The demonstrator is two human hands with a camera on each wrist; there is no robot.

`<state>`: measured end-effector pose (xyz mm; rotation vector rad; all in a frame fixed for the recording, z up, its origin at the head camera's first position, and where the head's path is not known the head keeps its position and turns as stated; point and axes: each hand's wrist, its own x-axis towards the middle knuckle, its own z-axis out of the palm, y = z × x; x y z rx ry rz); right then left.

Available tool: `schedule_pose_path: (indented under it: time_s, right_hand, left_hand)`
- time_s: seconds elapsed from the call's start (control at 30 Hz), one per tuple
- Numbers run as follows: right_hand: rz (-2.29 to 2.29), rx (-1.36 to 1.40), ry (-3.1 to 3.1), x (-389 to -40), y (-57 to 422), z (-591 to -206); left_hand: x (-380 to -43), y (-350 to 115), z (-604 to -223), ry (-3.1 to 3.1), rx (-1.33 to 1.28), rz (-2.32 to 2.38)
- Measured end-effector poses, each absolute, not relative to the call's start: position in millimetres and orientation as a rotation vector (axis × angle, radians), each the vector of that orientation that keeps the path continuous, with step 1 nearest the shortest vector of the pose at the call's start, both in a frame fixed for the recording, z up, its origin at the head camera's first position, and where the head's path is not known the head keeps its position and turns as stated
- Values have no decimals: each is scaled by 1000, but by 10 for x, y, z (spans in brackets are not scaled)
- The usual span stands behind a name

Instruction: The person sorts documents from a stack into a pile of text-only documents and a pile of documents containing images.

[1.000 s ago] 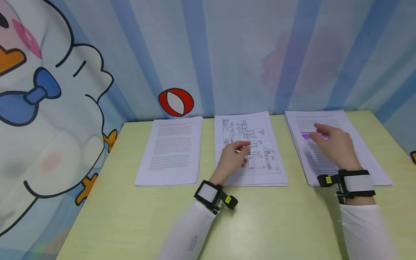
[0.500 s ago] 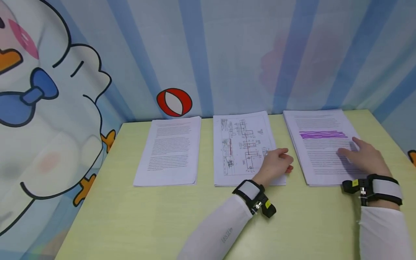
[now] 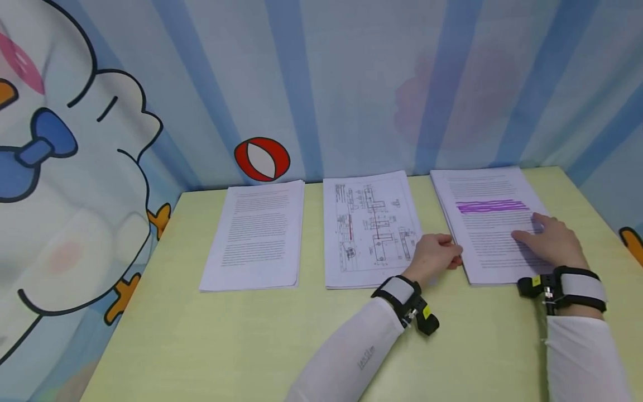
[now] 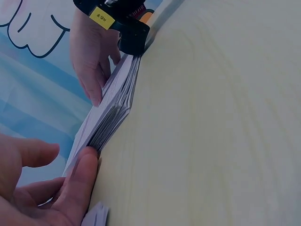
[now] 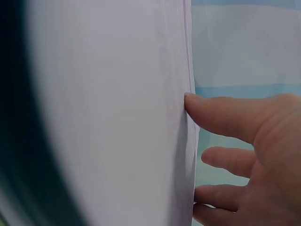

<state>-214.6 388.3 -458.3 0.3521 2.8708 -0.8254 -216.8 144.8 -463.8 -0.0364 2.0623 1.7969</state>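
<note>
At the right of the head view lies a stack of printed paper [image 3: 482, 240] with purple marker strokes [image 3: 492, 206] across its top sheet. My left hand [image 3: 433, 255] is at the stack's left edge, over the gap beside the middle papers. In the left wrist view its fingertips [image 4: 87, 155] touch the sheet edges, while the thumb stands apart. My right hand [image 3: 558, 244] rests along the stack's right side. Its thumb [image 5: 221, 115] touches the top sheet in the right wrist view, and the other fingers reach down at the edge.
Two more paper stacks lie in a row on the pale yellow table [image 3: 241, 346]: the middle one [image 3: 344, 279] topped with a technical drawing, the left one [image 3: 261, 273] with text. Behind them hangs a blue striped cloth [image 3: 361, 84] with cartoon figures.
My left hand has moved right from over the drawing to the right stack's left edge. The right hand has gone from above the purple strokes to the stack's right side.
</note>
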Motion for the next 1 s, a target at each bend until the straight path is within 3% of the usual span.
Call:
schedule_pose_path:
  time_s: [0.47, 1.0]
  right_hand:
    - [-786, 433, 2931, -2131, 3786, -4534]
    - [-896, 492, 3042, -2197, 3578, -4534]
  left_hand:
    - [-2205, 1516, -4597, 2044, -177, 1858]
    - [-2277, 1439, -4671, 2219, -130, 1756]
